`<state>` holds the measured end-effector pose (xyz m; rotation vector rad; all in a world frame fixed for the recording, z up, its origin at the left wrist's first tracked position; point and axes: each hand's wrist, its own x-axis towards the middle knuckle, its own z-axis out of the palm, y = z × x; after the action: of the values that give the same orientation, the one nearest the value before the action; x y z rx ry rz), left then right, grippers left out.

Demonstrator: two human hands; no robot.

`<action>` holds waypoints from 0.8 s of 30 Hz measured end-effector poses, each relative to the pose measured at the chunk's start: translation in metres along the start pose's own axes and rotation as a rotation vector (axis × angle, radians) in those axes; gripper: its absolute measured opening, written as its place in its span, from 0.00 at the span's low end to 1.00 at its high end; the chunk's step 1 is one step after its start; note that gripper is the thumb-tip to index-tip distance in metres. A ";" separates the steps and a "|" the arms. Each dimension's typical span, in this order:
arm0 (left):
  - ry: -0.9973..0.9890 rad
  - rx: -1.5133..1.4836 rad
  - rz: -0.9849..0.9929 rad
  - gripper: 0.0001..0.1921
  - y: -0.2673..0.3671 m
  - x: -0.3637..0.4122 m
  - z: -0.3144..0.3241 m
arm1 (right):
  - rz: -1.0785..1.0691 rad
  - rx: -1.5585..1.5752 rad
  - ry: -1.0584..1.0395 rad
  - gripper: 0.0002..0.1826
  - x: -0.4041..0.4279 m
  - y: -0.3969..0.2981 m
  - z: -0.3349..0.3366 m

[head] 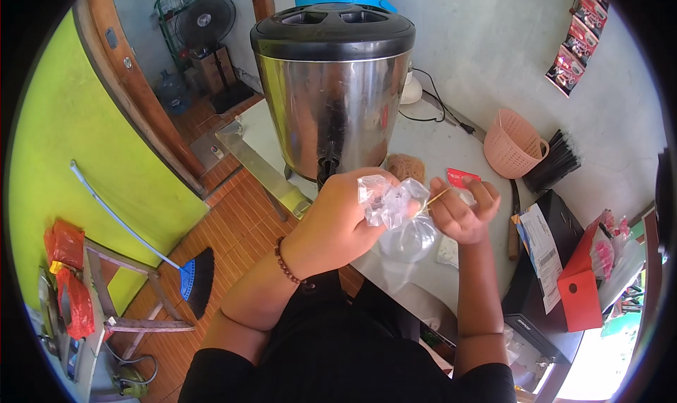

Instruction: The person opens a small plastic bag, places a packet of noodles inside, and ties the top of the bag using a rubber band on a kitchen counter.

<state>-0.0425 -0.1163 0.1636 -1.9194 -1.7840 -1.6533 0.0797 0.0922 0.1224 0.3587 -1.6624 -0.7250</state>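
Note:
My left hand [344,218], a beaded bracelet at its wrist, grips the gathered neck of a clear plastic bag [407,239]. The bag's crumpled top sticks out over the fingers, and its rounded lower part hangs below. In my right hand [463,210] a thin tan rubber band [438,195] is pinched and stretched from the bag's neck. Just behind the hands stands a large stainless steel drink dispenser [338,101] with a black lid. A heap of rubber bands [406,167] lies beside its base, and a red packet [463,177] is behind my right hand.
A pink perforated basket [510,146], black straws [552,162] and a knife [514,236] lie at the table's right. Nearer are a black box [539,255] and a red box [581,297]. A blue broom [193,281] and a wooden stool [151,323] stand at the left.

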 end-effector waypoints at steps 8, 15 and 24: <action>-0.134 -0.127 -0.296 0.06 -0.010 0.005 0.019 | 1.195 1.036 -0.079 0.19 -0.057 -0.151 0.029; 0.009 -0.006 -0.176 0.08 -0.018 0.007 0.021 | 1.857 1.811 0.297 0.33 0.029 -0.144 -0.014; 0.064 0.159 -0.159 0.17 -0.028 0.003 0.033 | 1.611 1.490 0.098 0.18 0.049 -0.056 -0.033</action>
<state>-0.0423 -0.0838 0.1347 -1.6803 -2.0212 -1.5428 0.0920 0.0116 0.1270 -0.0551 -1.4909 1.7365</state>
